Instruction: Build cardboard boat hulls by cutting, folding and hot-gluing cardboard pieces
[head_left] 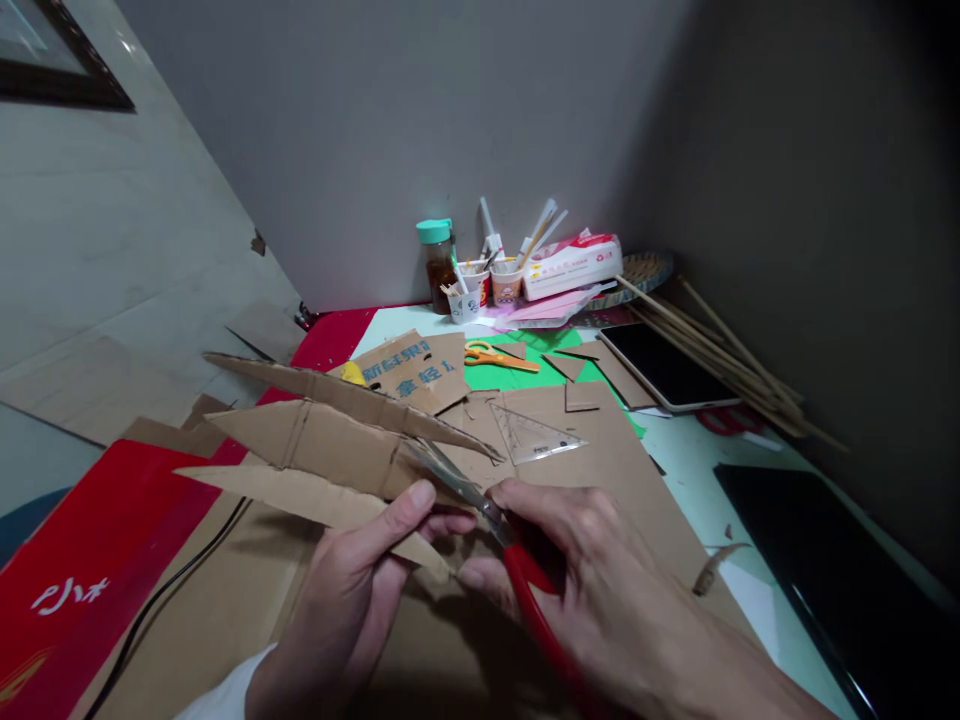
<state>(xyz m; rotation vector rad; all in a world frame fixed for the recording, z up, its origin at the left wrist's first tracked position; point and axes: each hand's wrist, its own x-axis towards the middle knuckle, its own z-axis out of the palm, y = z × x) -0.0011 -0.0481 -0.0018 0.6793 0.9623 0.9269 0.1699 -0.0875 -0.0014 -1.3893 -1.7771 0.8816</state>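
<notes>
Left hand point(352, 590) fingers pinch the cardboard strip point(315, 497) low over the counter point(697, 480), right hand point(600, 580) closed around red-handled scissors point(480, 510), blades biting the edge; best to feed cardboard deep, keeping thumb clear.

Ahead of the hands, cut cardboard strips point(330, 440), a clear set square point(534, 436) and orange scissors point(496, 357) crowd the tabletop point(697, 490). Cups point(487, 285) and bamboo sticks point(712, 350) block the back corner. Bare tabletop lies open to the right, before a black slab point(840, 580).
</notes>
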